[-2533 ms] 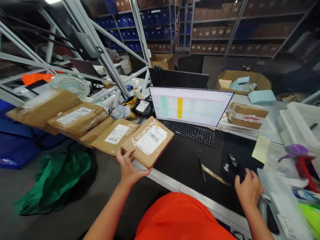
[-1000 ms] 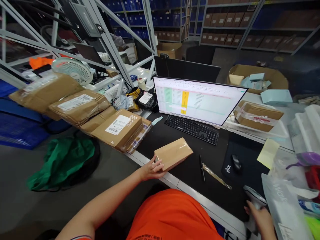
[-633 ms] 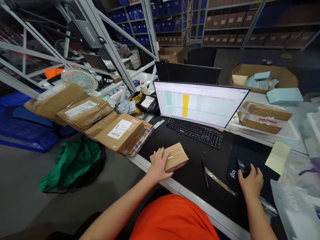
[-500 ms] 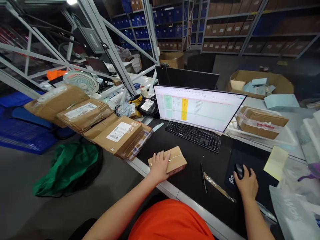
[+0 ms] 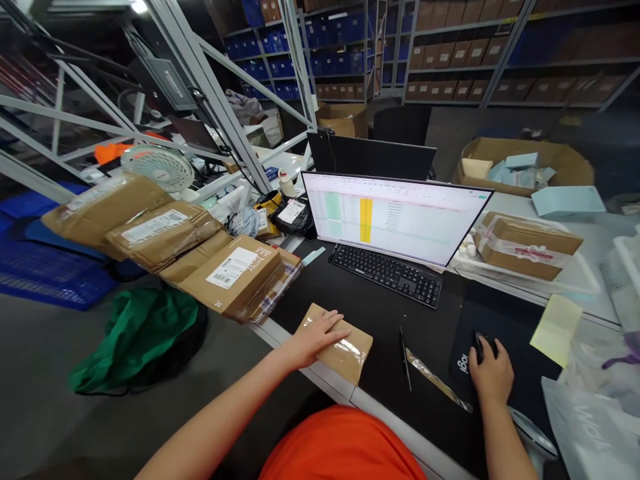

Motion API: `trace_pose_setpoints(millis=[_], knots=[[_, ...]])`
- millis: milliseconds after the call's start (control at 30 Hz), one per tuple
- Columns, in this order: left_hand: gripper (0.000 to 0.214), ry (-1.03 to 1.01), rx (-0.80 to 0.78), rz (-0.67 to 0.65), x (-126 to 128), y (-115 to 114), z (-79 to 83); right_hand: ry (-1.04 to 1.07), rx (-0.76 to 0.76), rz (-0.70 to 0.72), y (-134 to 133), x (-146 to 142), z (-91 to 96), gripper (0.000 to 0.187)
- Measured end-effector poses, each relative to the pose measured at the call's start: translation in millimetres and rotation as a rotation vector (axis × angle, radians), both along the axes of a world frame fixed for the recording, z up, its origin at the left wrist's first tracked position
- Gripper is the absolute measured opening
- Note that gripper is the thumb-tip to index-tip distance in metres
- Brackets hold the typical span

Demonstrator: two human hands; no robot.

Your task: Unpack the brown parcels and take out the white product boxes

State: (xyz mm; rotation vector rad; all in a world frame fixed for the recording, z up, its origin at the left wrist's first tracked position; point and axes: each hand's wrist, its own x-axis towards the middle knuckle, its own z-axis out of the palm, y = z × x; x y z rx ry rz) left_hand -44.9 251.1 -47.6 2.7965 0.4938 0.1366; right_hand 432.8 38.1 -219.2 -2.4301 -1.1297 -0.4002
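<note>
Left hand flat on parcel (taped), right hand on mouse

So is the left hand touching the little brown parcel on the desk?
Touching. The head view shows the left hand lying flat, palm down, on the taped top of the parcel. The right hand rests on the mouse.

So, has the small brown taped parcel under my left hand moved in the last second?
Yes. The brown taped parcel has slid away from the black keyboard, toward the front edge of the desk, under the left hand.
</note>
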Motion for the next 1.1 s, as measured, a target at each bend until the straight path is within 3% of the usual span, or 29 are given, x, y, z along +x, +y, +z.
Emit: trace_pose_setpoints(millis=[200, 333, 400, 533, 700, 933, 1033, 1100], knots=[[0.097, -0.032, 0.054, 0.048, 4, -4, -6.9, 0.009, 0.023, 0.014, 2, 1, 1.9, 0.048], [0.077, -0.080, 0.177, 0.203, 0, -27, -20.3, -0.035, 0.040, -0.046, 3, -15, 22.9, 0.054], [0.067, -0.120, 0.233, 0.302, -6, -42, -29.0, 0.013, -0.005, -0.015, 2, -39, 38.0, 0.052], [0.059, -0.246, 0.312, 0.430, -16, -68, -44.8, 0.286, -0.246, 0.179, 3, -110, 60.9, 0.048], [0.063, -0.345, 0.304, 0.491, -12, -76, -56.8, 0.382, -0.472, 0.239, 13, -174, 66.0, 0.039], [0.050, -0.351, 0.308, 0.489, -9, -74, -63.2, 0.390, -0.546, 0.255, 36, -192, 70.4, 0.032], [0.043, -0.381, 0.349, 0.499, -11, -75, -64.8, 0.393, -0.544, 0.224, 47, -193, 86.8, 0.041], [0.039, -0.444, 0.352, 0.496, -11, -76, -65.3, 0.424, -0.500, 0.261, 57, -195, 108.9, 0.046]])
